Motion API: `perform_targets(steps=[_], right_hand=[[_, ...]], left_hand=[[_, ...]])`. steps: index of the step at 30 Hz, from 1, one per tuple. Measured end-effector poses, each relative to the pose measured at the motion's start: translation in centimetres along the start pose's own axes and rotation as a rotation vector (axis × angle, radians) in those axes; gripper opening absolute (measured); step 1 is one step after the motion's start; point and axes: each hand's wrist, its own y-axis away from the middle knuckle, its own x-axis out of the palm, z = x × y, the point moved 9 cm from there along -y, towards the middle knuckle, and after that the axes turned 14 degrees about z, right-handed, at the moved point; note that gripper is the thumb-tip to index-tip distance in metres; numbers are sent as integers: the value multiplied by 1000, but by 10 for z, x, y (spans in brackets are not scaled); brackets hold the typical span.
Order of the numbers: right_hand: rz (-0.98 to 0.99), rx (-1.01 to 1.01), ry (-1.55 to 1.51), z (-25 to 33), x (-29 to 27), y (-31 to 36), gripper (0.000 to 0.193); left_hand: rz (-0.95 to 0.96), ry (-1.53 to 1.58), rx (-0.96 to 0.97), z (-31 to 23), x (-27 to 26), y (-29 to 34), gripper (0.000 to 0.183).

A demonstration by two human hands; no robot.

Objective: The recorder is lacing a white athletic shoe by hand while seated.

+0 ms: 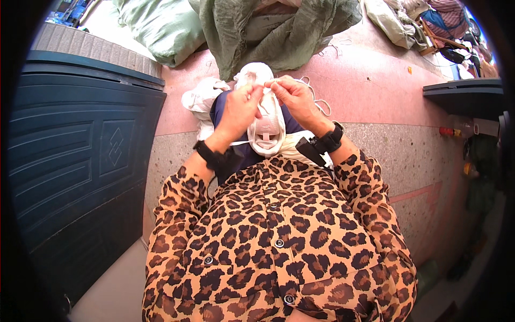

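Forearms (347,151) reaching forward, left grip (241,109) and right grip (300,100) nearly meet, fingers (280,89) seemingly pinched.

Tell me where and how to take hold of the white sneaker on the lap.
Probably best: pinch the rounded rim at the open end of the white sneaker, coming from the side nearest the leopard-print shirt. That end faces the body and looks uncovered, while the left hand and right hand are over the farther part.

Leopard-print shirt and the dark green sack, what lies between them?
In the head view, a white shoe lies between them, with the left hand and right hand over it and dark blue trousers beside it.
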Motion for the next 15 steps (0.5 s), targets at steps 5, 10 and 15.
perform_targets(steps=[5,10,15], right_hand=[[-67,-126,160,27,-2,-3,22],[-15,-117,-92,83,-11,-10,21],[-61,-570,254,275,-68,33,25]], left_hand=[[-20,-745,85,1,-31,-41,20],[357,-730,-83,18,-20,-69,19],[433,-427,-124,12,-17,-71,11]])
